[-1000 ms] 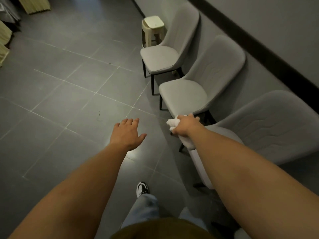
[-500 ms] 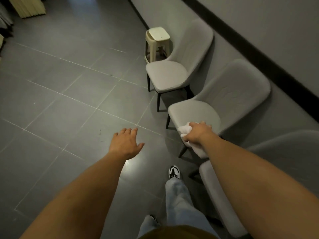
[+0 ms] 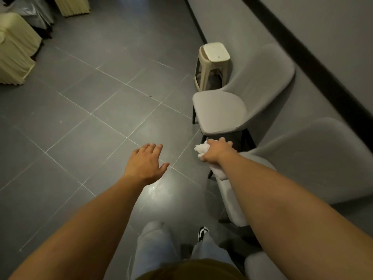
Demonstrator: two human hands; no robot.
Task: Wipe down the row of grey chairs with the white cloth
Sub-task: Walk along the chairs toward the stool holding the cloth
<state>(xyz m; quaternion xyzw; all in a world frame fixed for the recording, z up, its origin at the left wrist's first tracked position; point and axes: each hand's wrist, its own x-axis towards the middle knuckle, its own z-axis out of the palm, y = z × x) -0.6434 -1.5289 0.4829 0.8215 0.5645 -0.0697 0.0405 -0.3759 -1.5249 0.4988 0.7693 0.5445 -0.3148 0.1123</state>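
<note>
Grey upholstered chairs stand in a row along the right wall. The far chair (image 3: 220,110) shows its whole seat. A nearer chair (image 3: 314,158) lies partly under my right arm, and a corner of a third chair (image 3: 260,265) shows at the bottom. My right hand (image 3: 217,151) is shut on the bunched white cloth (image 3: 201,149), which hangs down to the nearer chair's front edge. The hand hovers over the gap between the two chairs. My left hand (image 3: 146,163) is open, palm down, over the floor with nothing in it.
A cream plastic stool (image 3: 215,55) stands beyond the far chair by the wall. Cream-draped furniture (image 3: 16,51) sits at the far left. Grey tiled floor (image 3: 96,122) stretches left of the chairs. My legs and a shoe (image 3: 202,233) are below.
I have walked forward along the row, so the chairs have slid toward me and the far chair is now close. My right hand with the cloth has moved past the middle chair's seat front.
</note>
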